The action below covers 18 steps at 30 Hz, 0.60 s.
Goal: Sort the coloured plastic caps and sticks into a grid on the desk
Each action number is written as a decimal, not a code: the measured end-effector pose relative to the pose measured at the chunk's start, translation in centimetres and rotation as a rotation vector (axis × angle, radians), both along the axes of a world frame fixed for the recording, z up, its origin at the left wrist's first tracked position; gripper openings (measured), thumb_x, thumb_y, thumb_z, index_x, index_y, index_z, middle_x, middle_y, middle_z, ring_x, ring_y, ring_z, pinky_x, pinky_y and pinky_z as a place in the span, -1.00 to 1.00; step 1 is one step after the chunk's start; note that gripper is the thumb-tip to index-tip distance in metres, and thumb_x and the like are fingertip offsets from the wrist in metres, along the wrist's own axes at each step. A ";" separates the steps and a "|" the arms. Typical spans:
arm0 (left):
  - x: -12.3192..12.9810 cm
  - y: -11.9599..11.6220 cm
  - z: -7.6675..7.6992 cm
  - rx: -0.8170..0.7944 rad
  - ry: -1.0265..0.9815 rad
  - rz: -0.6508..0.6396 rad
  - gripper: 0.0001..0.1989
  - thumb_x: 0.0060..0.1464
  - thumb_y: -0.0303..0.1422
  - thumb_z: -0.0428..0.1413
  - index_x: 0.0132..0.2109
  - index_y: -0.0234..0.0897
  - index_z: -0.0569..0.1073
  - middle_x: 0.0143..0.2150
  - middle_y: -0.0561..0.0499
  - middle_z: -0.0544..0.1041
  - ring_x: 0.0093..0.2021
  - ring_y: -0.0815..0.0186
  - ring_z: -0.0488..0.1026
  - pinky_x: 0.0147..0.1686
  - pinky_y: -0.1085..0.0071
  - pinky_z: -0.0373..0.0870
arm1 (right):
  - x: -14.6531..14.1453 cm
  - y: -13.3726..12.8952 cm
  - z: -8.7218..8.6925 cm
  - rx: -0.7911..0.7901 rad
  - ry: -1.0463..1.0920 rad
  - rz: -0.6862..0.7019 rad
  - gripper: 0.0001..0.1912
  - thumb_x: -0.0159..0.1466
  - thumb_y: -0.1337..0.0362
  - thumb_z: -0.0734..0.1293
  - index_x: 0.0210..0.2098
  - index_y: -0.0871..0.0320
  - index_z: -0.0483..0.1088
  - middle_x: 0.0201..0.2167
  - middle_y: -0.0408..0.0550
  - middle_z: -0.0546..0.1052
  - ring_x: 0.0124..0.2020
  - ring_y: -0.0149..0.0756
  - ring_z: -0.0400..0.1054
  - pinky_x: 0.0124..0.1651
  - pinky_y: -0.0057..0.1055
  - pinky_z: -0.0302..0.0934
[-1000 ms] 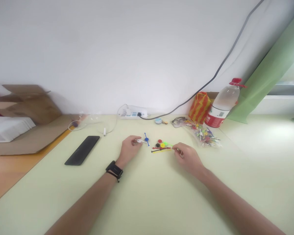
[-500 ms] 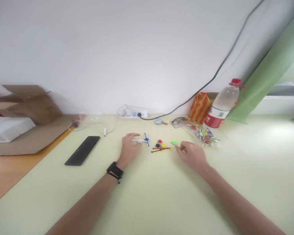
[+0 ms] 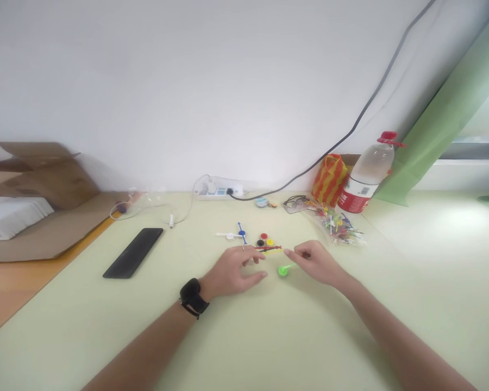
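My right hand [image 3: 315, 263] is closed, pinching the arm of a green arrow spinner [image 3: 283, 270], whose round base is at the left end. To the left of it, my left hand [image 3: 232, 271] reaches toward the spinner with fingers apart, holding nothing. Beyond my left hand lie a blue arrow spinner [image 3: 242, 233] and a white arrow spinner [image 3: 230, 236]. Red [image 3: 264, 236], black [image 3: 260, 243] and yellow [image 3: 270, 243] round bases sit in a cluster. Just in front of them are a red arrow [image 3: 275, 247] and a yellow arrow [image 3: 274, 251], with a dark arrow partly hidden by my left fingers.
A black phone-like slab [image 3: 133, 253] lies at left, near a white cable [image 3: 171, 220]. A power strip [image 3: 218, 191] is against the wall. At right are a bag of small coloured pieces [image 3: 342, 227], a striped pouch [image 3: 329, 179] and a large bottle [image 3: 369, 174]. Cardboard [image 3: 61, 231] covers the left edge.
My left hand has left the white spinner and moved right and nearer. My right hand has drawn the green spinner nearer, and its arm now shows.
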<state>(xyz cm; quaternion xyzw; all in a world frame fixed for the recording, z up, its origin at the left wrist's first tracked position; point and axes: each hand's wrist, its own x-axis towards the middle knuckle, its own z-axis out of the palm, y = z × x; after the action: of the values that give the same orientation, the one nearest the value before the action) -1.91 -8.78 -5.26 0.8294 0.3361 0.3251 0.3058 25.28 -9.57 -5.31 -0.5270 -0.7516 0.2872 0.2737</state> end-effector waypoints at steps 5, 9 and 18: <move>0.9 -0.9 0.0 0.025 0.154 -0.170 -0.76 0.13 -0.21 0.27 -0.05 -0.07 0.64 -0.11 -0.07 0.59 -0.14 0.13 0.54 -0.09 0.30 0.41 | -1.9 -1.1 -0.4 -0.150 0.169 0.221 -0.46 0.37 -0.01 0.25 -0.58 0.09 -0.05 -0.60 -0.27 -0.03 -0.53 -0.43 -0.12 -0.46 -0.40 -0.18; 1.2 -0.8 -0.5 0.001 0.111 -0.147 -0.87 0.14 -0.27 0.27 -0.15 -0.10 0.64 -0.18 -0.04 0.59 -0.20 0.18 0.53 -0.15 0.33 0.41 | -2.1 -1.1 -0.3 -0.195 0.225 0.220 -0.45 0.35 -0.04 0.28 -0.58 0.10 0.01 -0.60 -0.28 0.00 -0.52 -0.43 -0.10 -0.46 -0.41 -0.15; 1.6 0.0 -1.3 -0.254 -0.216 0.017 -0.85 0.17 -0.27 0.26 -0.17 -0.22 0.52 -0.26 0.00 0.55 -0.32 0.31 0.44 -0.27 0.39 0.39 | -1.9 -0.9 0.4 -0.475 0.597 0.101 -0.53 0.33 -0.05 0.32 -0.56 0.15 0.28 -0.61 -0.22 0.24 -0.54 -0.41 0.08 -0.42 -0.40 -0.02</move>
<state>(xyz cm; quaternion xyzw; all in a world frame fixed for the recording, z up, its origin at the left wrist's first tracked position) -0.28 -8.78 -6.57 0.7413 0.3468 0.3700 0.4396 23.41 -10.51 -4.94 -0.4313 -0.5763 0.6071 0.3365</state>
